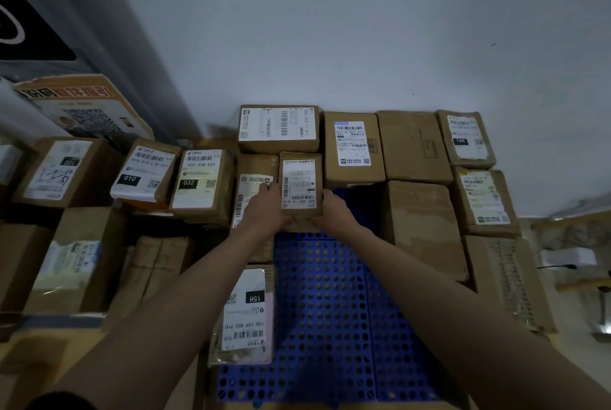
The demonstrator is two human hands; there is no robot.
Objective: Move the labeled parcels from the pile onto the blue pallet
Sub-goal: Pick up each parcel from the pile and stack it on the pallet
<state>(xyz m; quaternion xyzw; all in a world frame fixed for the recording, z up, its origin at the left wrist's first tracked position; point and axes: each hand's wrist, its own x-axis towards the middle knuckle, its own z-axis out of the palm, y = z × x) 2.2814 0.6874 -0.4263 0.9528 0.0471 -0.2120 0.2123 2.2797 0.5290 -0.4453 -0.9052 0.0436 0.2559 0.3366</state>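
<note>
Cardboard small parcel (301, 184) sits at twelve o'clock on the blue pallet (324, 310), long axis running twelve to six. Left hand (266, 208) clasps its nine o'clock side, right hand (334, 211) its three o'clock side, fingers curled round the lower corners, equally near.

Blue pallet (330, 310) before me: perforated, bearing cardboard parcels along its far edge and sides, including my 15H-labelled parcel (248, 310).
</note>
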